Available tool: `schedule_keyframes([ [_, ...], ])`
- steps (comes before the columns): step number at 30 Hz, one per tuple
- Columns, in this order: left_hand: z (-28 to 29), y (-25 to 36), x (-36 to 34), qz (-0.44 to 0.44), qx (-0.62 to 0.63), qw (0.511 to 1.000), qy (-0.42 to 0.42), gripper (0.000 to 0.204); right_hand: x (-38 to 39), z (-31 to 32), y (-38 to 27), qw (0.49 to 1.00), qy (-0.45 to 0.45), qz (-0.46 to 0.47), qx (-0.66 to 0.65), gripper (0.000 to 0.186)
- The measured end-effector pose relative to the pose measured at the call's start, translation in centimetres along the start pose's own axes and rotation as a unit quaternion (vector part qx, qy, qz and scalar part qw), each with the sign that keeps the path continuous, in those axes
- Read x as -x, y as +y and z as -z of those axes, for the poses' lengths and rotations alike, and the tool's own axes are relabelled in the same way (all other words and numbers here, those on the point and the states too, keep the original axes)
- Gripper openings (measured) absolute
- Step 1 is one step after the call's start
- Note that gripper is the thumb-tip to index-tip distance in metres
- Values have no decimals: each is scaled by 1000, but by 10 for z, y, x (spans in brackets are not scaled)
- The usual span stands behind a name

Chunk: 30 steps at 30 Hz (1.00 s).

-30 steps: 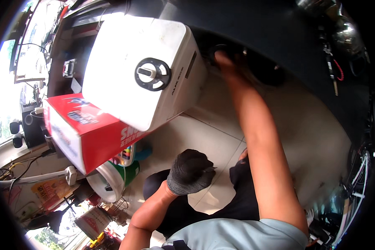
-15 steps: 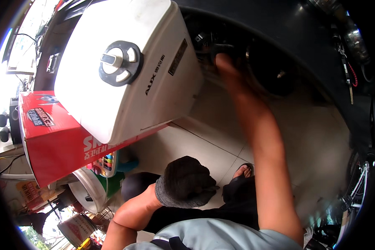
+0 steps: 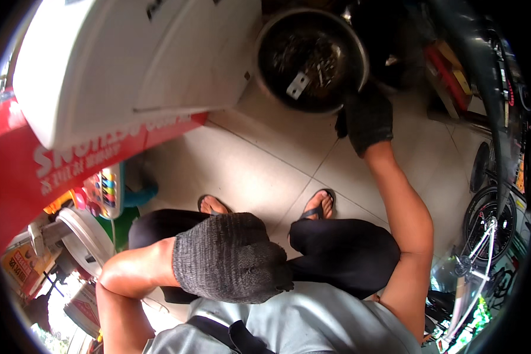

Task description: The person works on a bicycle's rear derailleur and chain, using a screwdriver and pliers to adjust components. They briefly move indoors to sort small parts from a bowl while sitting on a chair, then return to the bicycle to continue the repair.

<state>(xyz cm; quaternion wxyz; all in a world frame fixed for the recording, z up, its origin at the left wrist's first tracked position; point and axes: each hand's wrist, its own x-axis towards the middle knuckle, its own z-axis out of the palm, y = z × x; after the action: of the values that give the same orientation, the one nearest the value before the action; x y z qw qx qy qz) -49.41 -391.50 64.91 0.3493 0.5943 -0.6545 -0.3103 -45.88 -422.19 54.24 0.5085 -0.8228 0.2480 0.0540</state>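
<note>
White boxy appliance (image 3: 194, 65), dark round metal basin (image 3: 321, 102) just right of it
Grey knit-gloved left hand (image 3: 230, 258) clenched well apart from basin, contents hidden; dark-gloved right hand (image 3: 369, 115) grasping basin rim; pale flat two-holed plate (image 3: 298, 85) inside

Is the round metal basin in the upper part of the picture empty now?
No, a pale rectangular plate with two dark spots and many small loose pieces lie inside the basin.
</note>
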Motion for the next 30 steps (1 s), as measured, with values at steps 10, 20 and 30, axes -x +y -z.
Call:
schedule_keyframes([
  [10, -24, 20, 0, 78, -19, 994, -73, 13, 40, -90, 191, 952, -241, -86, 167, 36],
  [20, -52, 17, 16, 86, -4, 991, -101, 9, 49, -120, 185, 898, -346, -251, 103, 42],
  [30, -40, 11, 6, 92, -23, 981, -171, 10, 43, -96, 151, 671, -517, 96, 523, 31],
])
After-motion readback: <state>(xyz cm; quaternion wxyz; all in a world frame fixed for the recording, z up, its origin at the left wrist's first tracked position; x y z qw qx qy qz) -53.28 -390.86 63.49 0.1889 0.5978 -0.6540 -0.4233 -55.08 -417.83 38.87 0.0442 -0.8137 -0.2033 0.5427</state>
